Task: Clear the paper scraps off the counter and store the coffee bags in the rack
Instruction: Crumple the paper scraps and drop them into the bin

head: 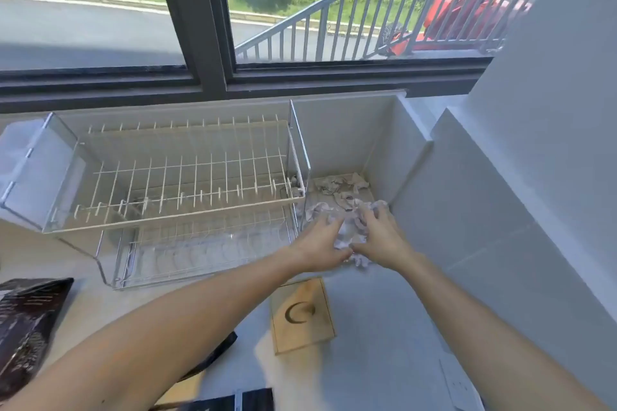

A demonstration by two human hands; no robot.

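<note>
Where rack [187, 177] ends, hands (both) [350, 240] cupping scraps [340, 188]

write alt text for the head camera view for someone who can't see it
Both hands, left hand and right hand, gather crumpled paper scraps on a pale counter in the corner right of an empty two-tier wire dish rack. A dark coffee bag lies at the left edge and a small wooden box sits nearer, under a window.

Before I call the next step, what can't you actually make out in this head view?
- Paper scraps: the ones under the left hand and right hand are covered; grip unclear.
- Dark coffee bag: cut off by the left edge, print blurred.
- Rack: lower tier blurred behind wire.
</note>
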